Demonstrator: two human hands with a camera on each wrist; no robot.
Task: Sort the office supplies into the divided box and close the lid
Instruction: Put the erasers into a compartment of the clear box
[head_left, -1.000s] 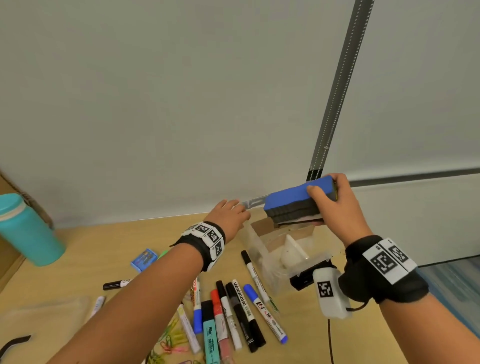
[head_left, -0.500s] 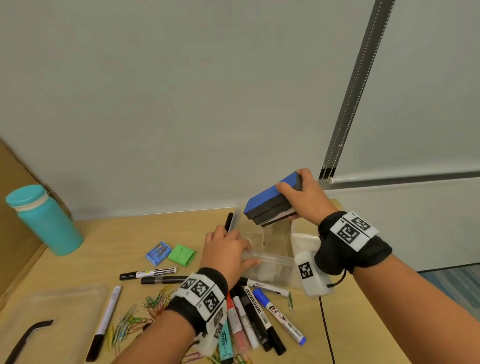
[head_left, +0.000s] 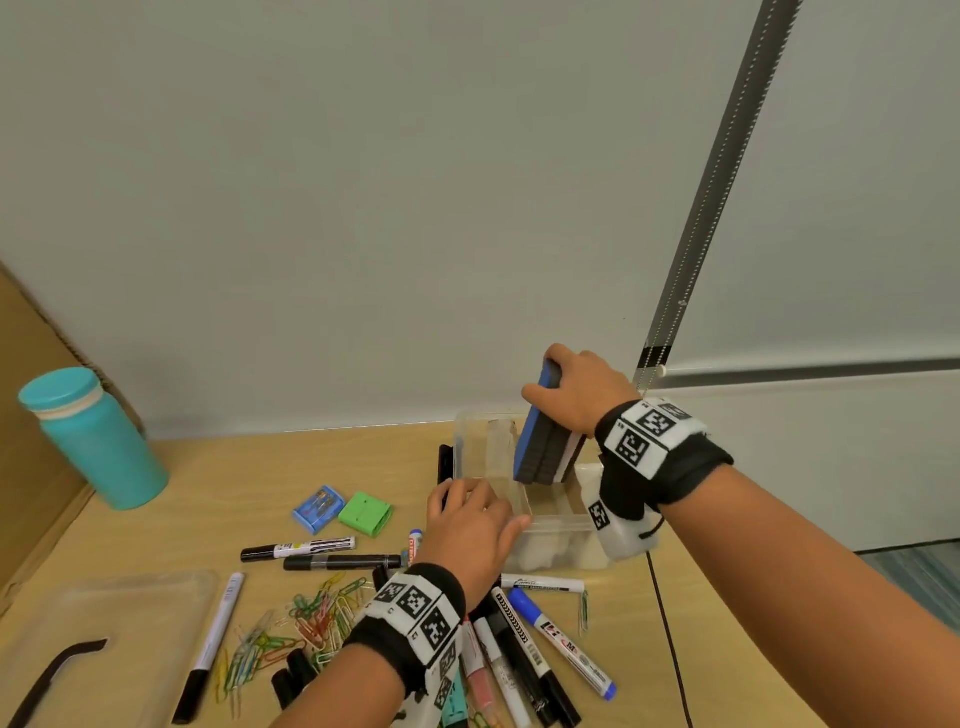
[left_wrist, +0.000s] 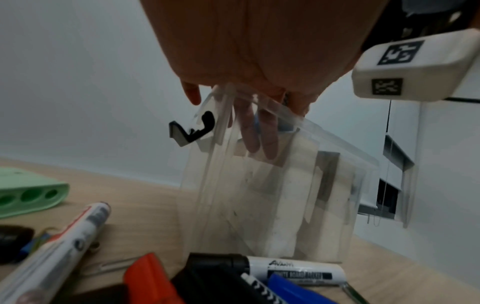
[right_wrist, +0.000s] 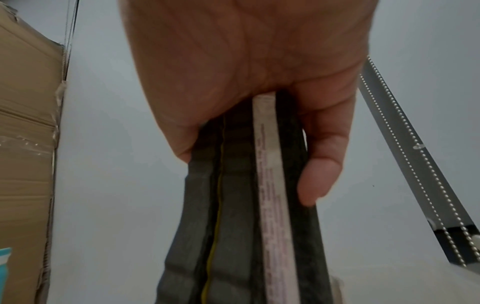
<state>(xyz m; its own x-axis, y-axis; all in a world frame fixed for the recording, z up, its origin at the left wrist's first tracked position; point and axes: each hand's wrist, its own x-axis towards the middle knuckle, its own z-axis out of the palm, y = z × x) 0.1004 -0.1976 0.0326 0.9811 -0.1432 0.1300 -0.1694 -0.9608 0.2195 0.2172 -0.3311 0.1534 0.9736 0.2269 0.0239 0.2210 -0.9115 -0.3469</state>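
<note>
Wooden desk (head_left: 270, 467) carries nearly everything unsorted; the clear divided box (head_left: 558, 522) has its near rim clasped by the left hand (head_left: 470, 525). The right hand (head_left: 584, 387) grips blue-backed whiteboard erasers (head_left: 545, 441) on end, entering a compartment. Markers (head_left: 561, 644) and paper clips (head_left: 311, 618) remain outside, lid (head_left: 104, 618) off.

A light wooden worktop (head_left: 249, 467) carries a clear divided box (head_left: 550, 525). Left of the box lie a green case (head_left: 365, 514), a blue case (head_left: 318, 509), loose markers (head_left: 298, 550) and coloured paper clips (head_left: 311, 618); farther left stands a teal bottle (head_left: 93, 441), with what seems a clear lid (head_left: 114, 639) nearest the viewer.
</note>
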